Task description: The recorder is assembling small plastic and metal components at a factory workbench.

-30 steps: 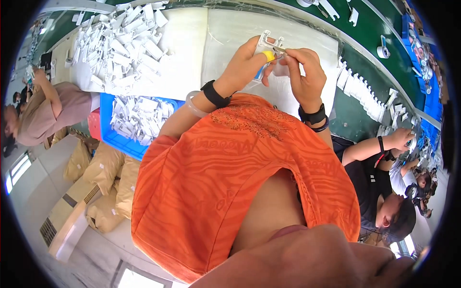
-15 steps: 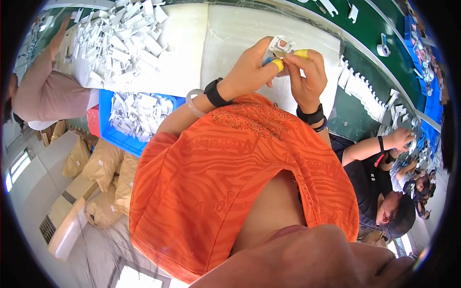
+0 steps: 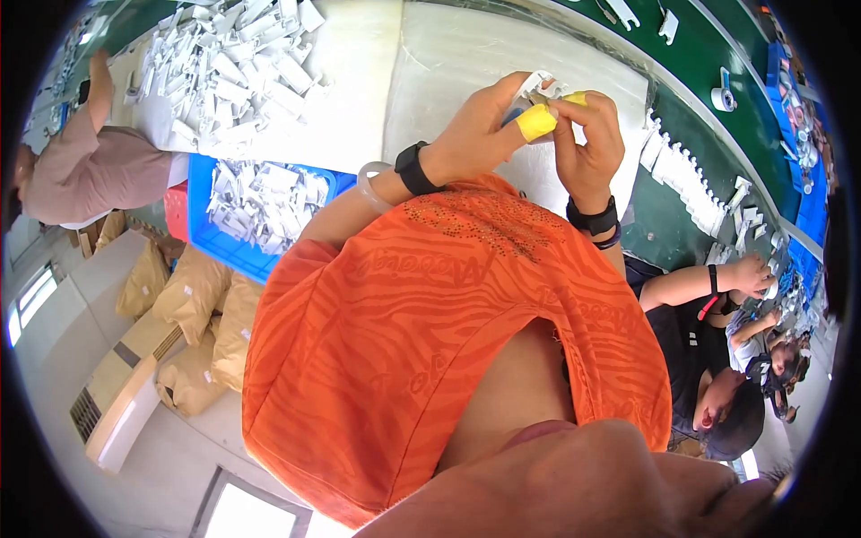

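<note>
A small white plastic part (image 3: 538,84) with a curved outline is held up over the table in front of my chest. My left hand (image 3: 480,125) grips it, with yellow tape around the thumb. Against the part's right side, my right hand (image 3: 592,148) pinches with thumb and forefinger, the forefinger also taped yellow. Whatever lies between those right fingertips is too small to make out. A bit of blue shows under the left thumb. Both hands nearly touch each other at the part.
A heap of white plastic parts (image 3: 233,81) covers the table's left side. Below it stands a blue bin (image 3: 202,229) of similar parts. At right, a row of white parts (image 3: 682,175) lies on the green surface, near a tape roll (image 3: 723,92). Co-workers sit on both sides.
My left thumb has turned, so more of its yellow tape shows. The white part has tilted slightly in my hands. The whole view has shifted a little.
</note>
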Action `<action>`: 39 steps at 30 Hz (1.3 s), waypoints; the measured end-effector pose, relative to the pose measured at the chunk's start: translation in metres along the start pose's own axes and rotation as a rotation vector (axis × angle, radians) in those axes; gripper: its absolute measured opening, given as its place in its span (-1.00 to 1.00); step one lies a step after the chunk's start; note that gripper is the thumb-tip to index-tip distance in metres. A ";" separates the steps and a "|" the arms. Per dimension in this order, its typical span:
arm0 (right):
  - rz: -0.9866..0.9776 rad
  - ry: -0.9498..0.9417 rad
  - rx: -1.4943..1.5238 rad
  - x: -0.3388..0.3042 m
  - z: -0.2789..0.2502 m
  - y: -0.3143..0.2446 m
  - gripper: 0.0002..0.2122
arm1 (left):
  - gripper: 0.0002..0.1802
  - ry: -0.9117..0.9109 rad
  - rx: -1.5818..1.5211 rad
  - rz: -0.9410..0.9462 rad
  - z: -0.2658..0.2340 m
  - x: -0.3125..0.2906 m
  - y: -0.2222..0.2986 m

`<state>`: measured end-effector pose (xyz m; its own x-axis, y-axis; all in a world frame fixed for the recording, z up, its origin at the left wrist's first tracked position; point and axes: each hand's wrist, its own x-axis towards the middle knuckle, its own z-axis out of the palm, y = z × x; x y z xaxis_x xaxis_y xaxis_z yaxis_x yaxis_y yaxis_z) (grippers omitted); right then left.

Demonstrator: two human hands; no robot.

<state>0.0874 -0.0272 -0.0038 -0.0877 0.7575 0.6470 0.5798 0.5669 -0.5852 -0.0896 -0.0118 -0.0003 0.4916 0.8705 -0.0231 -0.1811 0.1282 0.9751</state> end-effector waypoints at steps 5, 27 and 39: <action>-0.001 -0.011 -0.001 0.000 -0.001 0.002 -0.77 | -0.58 -0.006 0.194 0.082 0.002 0.001 -0.004; 0.097 -0.257 0.030 0.028 0.028 0.060 -0.91 | -0.60 -0.035 0.191 -0.243 -0.057 0.068 -0.030; -0.325 -0.530 -0.732 0.103 0.052 0.297 -0.72 | -0.58 0.263 0.224 0.011 -0.249 0.271 -0.089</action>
<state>0.2084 0.2356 -0.1367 -0.5839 0.7488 0.3138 0.8092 0.5679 0.1505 -0.1522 0.3311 -0.1480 0.2487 0.9677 -0.0402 0.0210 0.0361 0.9991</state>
